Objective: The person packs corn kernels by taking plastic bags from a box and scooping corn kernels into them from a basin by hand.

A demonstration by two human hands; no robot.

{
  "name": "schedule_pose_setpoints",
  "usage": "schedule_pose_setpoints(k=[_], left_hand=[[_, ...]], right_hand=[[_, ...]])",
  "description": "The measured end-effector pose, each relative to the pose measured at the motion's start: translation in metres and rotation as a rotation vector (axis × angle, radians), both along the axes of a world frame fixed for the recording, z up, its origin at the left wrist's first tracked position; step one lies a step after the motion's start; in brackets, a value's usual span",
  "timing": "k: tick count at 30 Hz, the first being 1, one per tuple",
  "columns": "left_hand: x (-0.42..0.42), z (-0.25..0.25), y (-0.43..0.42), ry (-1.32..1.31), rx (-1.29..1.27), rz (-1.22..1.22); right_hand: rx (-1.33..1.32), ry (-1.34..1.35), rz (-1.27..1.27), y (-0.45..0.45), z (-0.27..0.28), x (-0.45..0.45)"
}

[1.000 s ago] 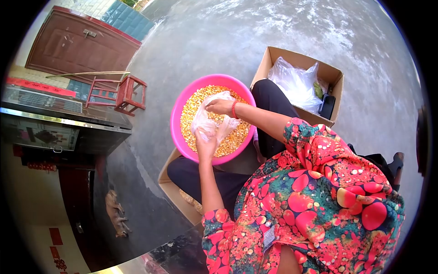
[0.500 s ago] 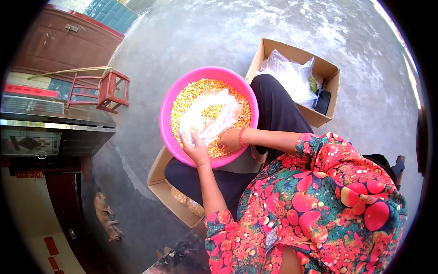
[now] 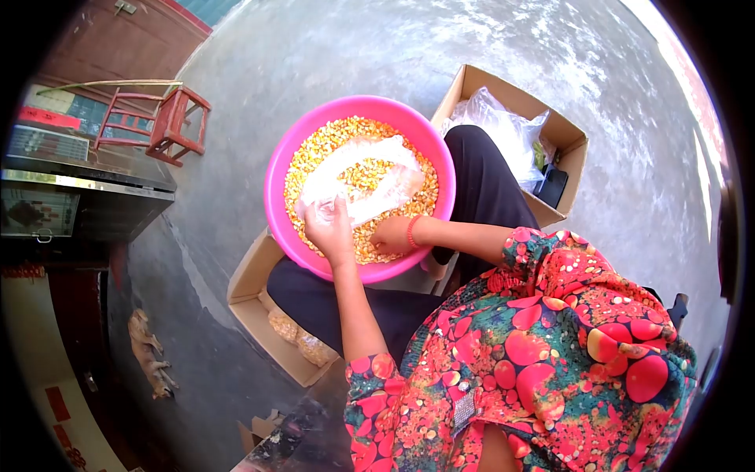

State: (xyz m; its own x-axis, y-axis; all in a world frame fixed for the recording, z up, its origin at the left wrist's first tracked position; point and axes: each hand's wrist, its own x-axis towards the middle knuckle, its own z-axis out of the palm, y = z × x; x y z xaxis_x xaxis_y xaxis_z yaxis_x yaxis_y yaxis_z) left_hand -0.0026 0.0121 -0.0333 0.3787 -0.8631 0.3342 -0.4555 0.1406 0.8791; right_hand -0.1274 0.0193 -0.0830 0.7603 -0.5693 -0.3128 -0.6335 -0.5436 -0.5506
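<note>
2 hands [image 3: 330,230] [image 3: 393,235], plastic bag [image 3: 344,161] on corn kernels [image 3: 321,147], pink basin [image 3: 276,189]

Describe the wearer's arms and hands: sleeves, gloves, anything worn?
Loose sleeves ending well above the wrists, printed with pink-red rounded blotches on dark green, with touches of yellow. The right hand has a thin red bracelet at the wrist; none shows on the left hand. Both are ungloved.

From my end, I am seeing yellow-orange corn kernels [image 3: 316,147] spreading across a round pink basin [image 3: 418,120]. A crumpled, translucent plastic bag [image 3: 338,164] is lying over them, curving around a patch, one end sitting near the left rim.
</note>
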Motion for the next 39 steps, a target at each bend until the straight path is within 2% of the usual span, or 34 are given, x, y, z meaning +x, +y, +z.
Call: schedule_pose_setpoints(k=[1,2,3,4,6,8,10,11,12,14,16,18,19,21,22,24,25,26,28,29,30,32,34,35,36,38,39], left_hand=[[-0.002,0.001,0.000,-0.136,-0.059,0.035],[0.001,-0.005,-0.002,-0.135,-0.056,0.037],[0.006,-0.010,-0.005,-0.218,-0.044,0.061],[0.009,-0.015,-0.006,-0.302,-0.031,0.083],[0.012,-0.018,-0.004,-0.296,-0.081,0.111],[0.007,-0.007,0.000,-0.287,-0.132,0.137],[-0.001,0.007,0.006,-0.078,-0.019,0.107],[0.004,-0.008,0.003,-0.104,-0.091,0.113],[0.000,-0.002,0.004,-0.105,-0.092,0.111],[-0.007,0.011,0.012,-0.010,0.015,0.106],[-0.005,0.005,0.012,-0.061,-0.005,0.097],[-0.003,0.000,0.010,-0.111,-0.029,0.086],[-0.003,-0.001,0.010,-0.120,-0.044,0.088],[0.000,-0.004,0.009,-0.129,-0.062,0.090],[0.001,-0.005,0.008,-0.162,-0.074,0.083],[0.003,-0.005,0.007,-0.193,-0.086,0.079],[0.004,-0.004,0.007,-0.200,-0.058,0.070],[0.005,-0.004,0.008,-0.205,-0.028,0.062],[0.003,0.004,0.009,-0.179,0.003,0.060],[0.001,0.005,0.008,-0.158,0.026,0.052],[0.001,0.003,0.005,-0.155,0.028,0.053],[0.001,-0.005,0.002,-0.225,-0.123,0.055],[0.004,-0.010,0.000,-0.222,-0.131,0.038],[0.006,-0.013,0.000,-0.220,-0.141,0.019],[0.008,-0.015,0.001,-0.223,-0.138,0.020],[0.009,-0.018,0.001,-0.248,-0.109,0.037],[0.009,-0.016,0.001,-0.248,-0.109,0.037]], right_hand=[[0.087,-0.120,-0.053,-0.002,0.000,-0.004],[0.174,-0.241,-0.106,-0.004,0.000,-0.007],[0.175,-0.241,-0.105,-0.006,0.004,-0.009],[0.423,-0.306,-0.201,-0.008,0.008,-0.012],[0.918,-0.432,-0.394,-0.009,0.021,-0.019],[0.975,-0.512,-0.441,-0.006,0.036,-0.027],[1.249,-0.615,-0.397,-0.008,0.034,-0.034],[1.278,-0.673,-0.390,-0.006,0.035,-0.037],[1.277,-0.675,-0.391,-0.008,0.037,-0.038],[1.310,-0.888,-0.444,-0.013,0.041,-0.038],[1.255,-1.014,-0.603,-0.024,0.053,-0.034],[1.198,-1.137,-0.632,-0.046,0.044,-0.029],[1.196,-1.138,-0.632,-0.054,0.046,-0.021],[1.016,-1.163,-0.895,-0.066,0.050,-0.006],[1.016,-1.162,-0.894,-0.071,0.043,-0.003],[-0.139,-0.703,-0.535,-0.079,0.028,0.003],[-0.554,-0.724,-0.466,-0.077,0.022,0.002],[-0.552,-0.720,-0.463,-0.077,0.016,-0.001],[0.477,-0.643,-0.455,-0.058,0.052,-0.013],[0.674,-0.640,-0.444,-0.044,0.066,-0.020],[0.681,-0.562,-0.359,-0.035,0.069,-0.025],[0.584,-0.374,-0.203,-0.021,0.058,-0.028],[0.252,-0.470,-0.028,-0.011,0.029,-0.022],[0.147,-0.352,-0.046,-0.007,0.023,-0.023],[0.150,-0.355,-0.046,-0.002,0.014,-0.020],[-0.182,-0.105,-0.145,0.005,-0.011,-0.011],[-0.132,-0.062,-0.164,0.009,-0.002,-0.011]])
